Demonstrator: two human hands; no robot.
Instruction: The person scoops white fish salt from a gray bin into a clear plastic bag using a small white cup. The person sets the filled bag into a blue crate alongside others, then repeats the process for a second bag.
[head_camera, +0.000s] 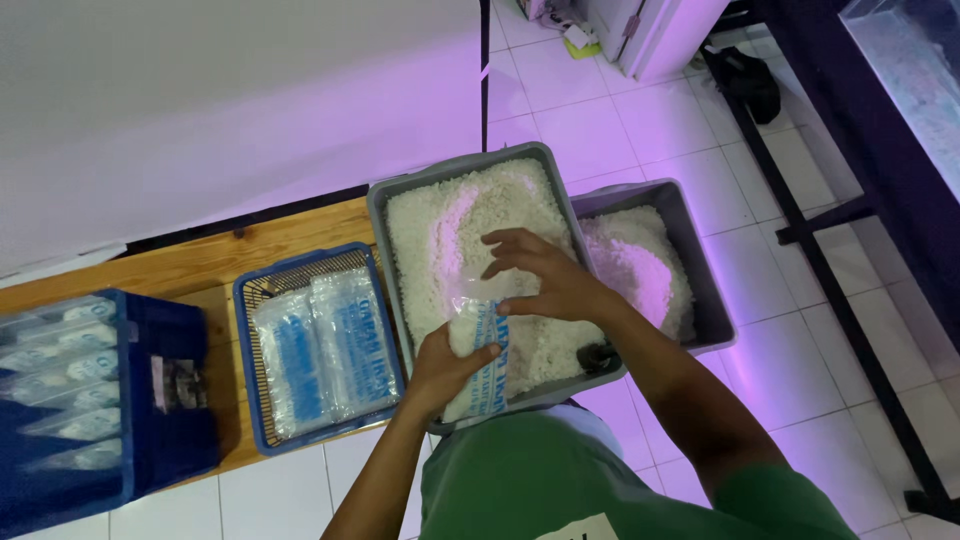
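Left hand (440, 365) grips a plastic bag (478, 360); right hand (545, 275), fingers spread, rests atop it, over a grey tub (470, 168) beside a wooden bench (200, 255) on white floor tiles (640, 120).

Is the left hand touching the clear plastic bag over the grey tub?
Touching. The head view shows the left hand gripping the rice-filled plastic bag from below, fingers wrapped around it.

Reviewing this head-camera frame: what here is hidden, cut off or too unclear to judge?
- Plastic bag: its mouth is covered by the right hand, its base by the left hand.
- Second grey tub: its near-left part sits behind the front grey tub and the right forearm.
- Dark blue crate: cut off by the left edge.
- Dark object by the tub's corner: too small to identify.
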